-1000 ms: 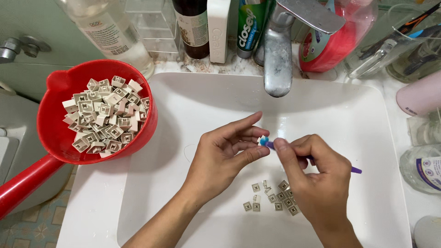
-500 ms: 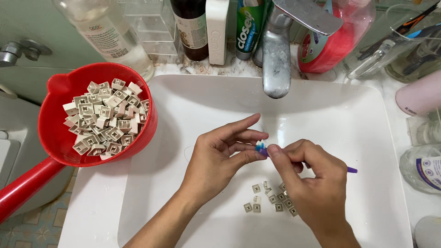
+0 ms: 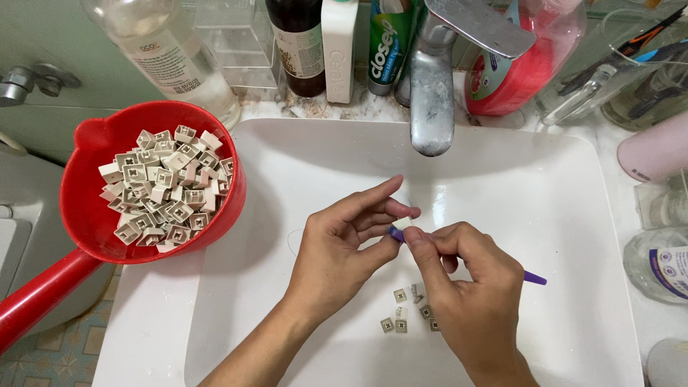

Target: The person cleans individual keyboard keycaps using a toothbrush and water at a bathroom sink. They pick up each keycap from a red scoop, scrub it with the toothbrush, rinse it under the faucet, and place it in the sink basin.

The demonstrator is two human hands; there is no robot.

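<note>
Over the middle of the white rectangular ceramic sink (image 3: 573, 215), my left hand (image 3: 344, 247) pinches a small beige plastic keycap (image 3: 403, 223) between thumb and fingertips, other fingers fanned. My right hand (image 3: 469, 287) is pressed together around a slim purple-handled brush (image 3: 534, 278), its tip meeting the keycap. I judge short, light strokes work best, holding the cap steady above the loose beige keycaps (image 3: 410, 309) near the front edge.

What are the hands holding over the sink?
The left hand pinches a small pale keycap by its edges; the right hand grips a purple brush near its head.
</note>
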